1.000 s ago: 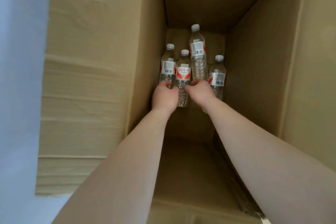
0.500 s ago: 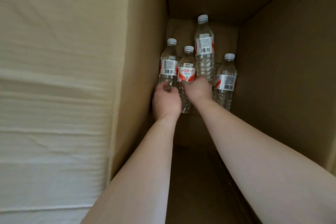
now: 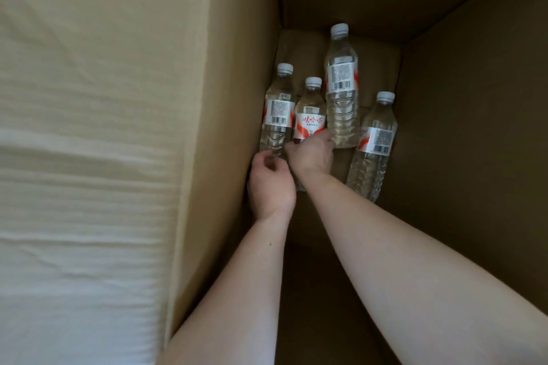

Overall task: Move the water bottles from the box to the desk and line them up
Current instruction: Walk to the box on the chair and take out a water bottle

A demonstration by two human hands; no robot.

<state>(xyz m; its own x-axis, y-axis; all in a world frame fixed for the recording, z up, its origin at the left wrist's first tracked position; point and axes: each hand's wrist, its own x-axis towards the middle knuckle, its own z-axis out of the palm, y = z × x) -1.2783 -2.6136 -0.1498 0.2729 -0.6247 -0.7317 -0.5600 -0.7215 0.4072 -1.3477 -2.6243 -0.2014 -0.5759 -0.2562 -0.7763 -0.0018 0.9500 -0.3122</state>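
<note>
Four clear, white-capped water bottles (image 3: 341, 89) stand clustered — inside the cardboard box (image 3: 462, 133).

Both arms outstretched, left hand (image 3: 271, 184) and right hand (image 3: 311, 152) side by side, fingers curled.

We count four water bottles (image 3: 341, 89) mid-frame, all white-capped, in one cardboard box (image 3: 459, 127). Two hands, left hand (image 3: 271, 184) and right hand (image 3: 311, 154); possibly more bottles hidden beneath them.
</note>
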